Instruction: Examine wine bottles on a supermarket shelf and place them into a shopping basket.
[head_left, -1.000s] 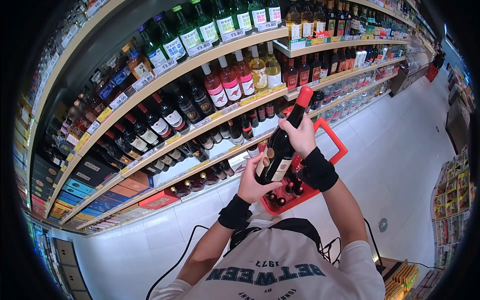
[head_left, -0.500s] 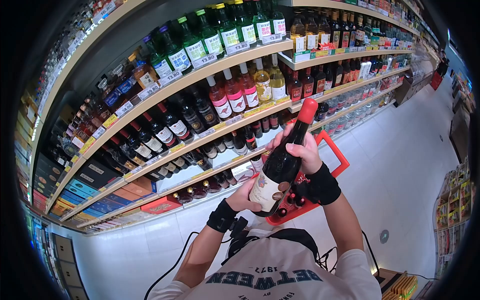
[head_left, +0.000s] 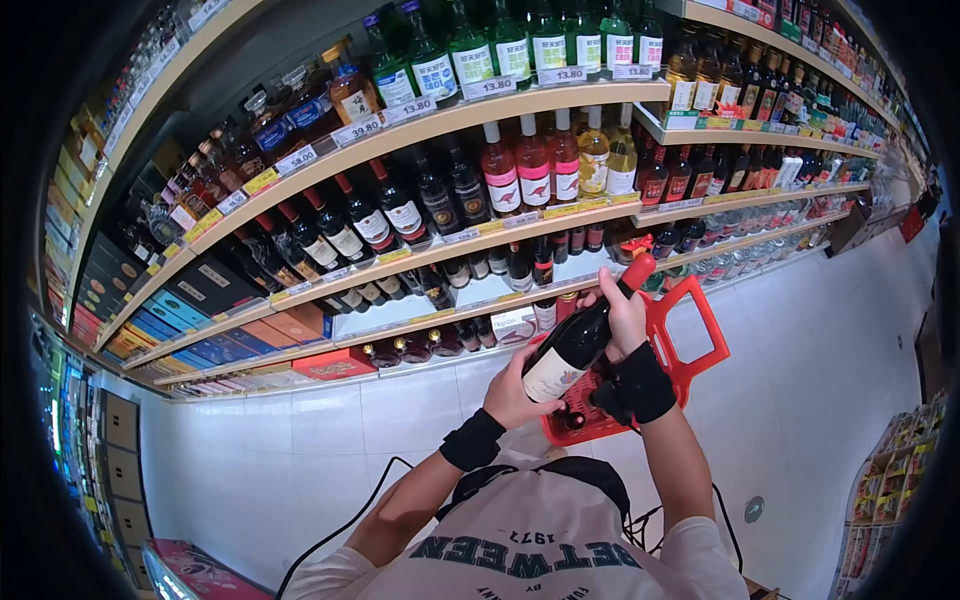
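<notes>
A dark wine bottle [head_left: 583, 336] with a red-capped neck and a cream label is held tilted in front of me, neck up and to the right. My left hand [head_left: 517, 388] is closed round its lower body beside the label. Higher up, my right hand [head_left: 624, 312] wraps the shoulder and neck. Below the bottle stands a red shopping basket [head_left: 690, 366] with its handle raised. Dark bottles [head_left: 572, 418] with red tops show inside it, partly hidden by my arm and the wine bottle.
Curved shelves [head_left: 420, 262] of bottles run across the front, with green bottles [head_left: 475, 58] above and pink-labelled bottles [head_left: 533, 172] below them. A red box [head_left: 338, 364] sits on the bottom shelf. White floor tiles [head_left: 300, 440] lie beneath. Packaged goods [head_left: 895, 475] stand at right.
The bottle has been lowered towards me and rolled, so its label faces differently. Both hands stay on it. My view has turned left, shifting the shelves to the right.
</notes>
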